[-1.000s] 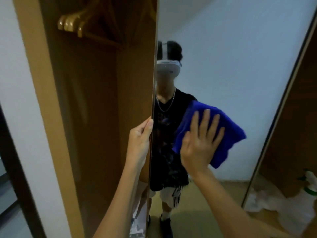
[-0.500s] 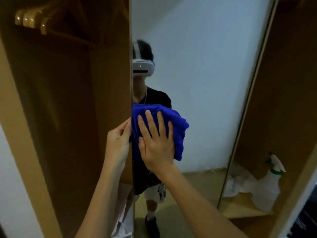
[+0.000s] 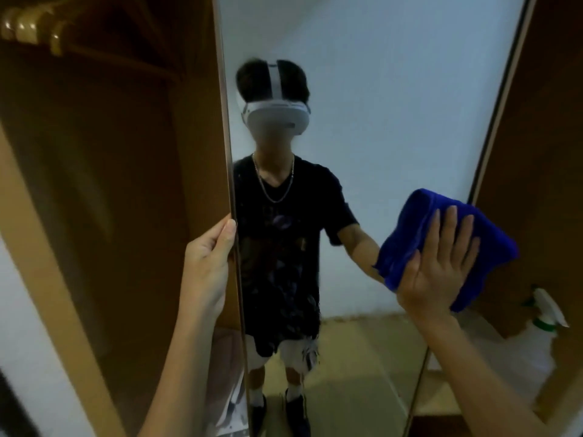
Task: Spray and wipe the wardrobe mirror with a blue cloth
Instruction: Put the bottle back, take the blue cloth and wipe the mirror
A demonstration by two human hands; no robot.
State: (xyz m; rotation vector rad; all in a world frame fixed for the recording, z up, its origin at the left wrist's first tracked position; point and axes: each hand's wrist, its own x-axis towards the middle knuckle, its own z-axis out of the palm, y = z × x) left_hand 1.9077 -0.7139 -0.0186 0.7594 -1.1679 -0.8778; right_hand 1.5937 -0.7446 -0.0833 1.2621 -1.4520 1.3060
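Pressing hand: the right hand [image 3: 440,266] lies flat, fingers straight and slightly spread, pushing the blue cloth [image 3: 441,244] against the glass near the mirror's right edge.
Blue cloth: bunched and folded; the palm covers its lower middle, and its right corner reaches over the mirror's right frame.
Left hand: the left hand [image 3: 208,263] grips the left edge of the mirror [image 3: 394,115], thumb on the front rim; the fingers are curled behind the door and out of sight.
Mirror: a tall door panel, cut off at top and bottom, showing the person's reflection and a pale wall.
Spray bottle [image 3: 536,339]: white with a green collar, standing on a shelf [image 3: 441,395] in the open compartment to the right; blurred, its base hard to make out.
Left compartment: dark wooden interior; wooden hangers [image 3: 28,29] at the top left, partly cropped.
Forearms: both run out of the lower frame.
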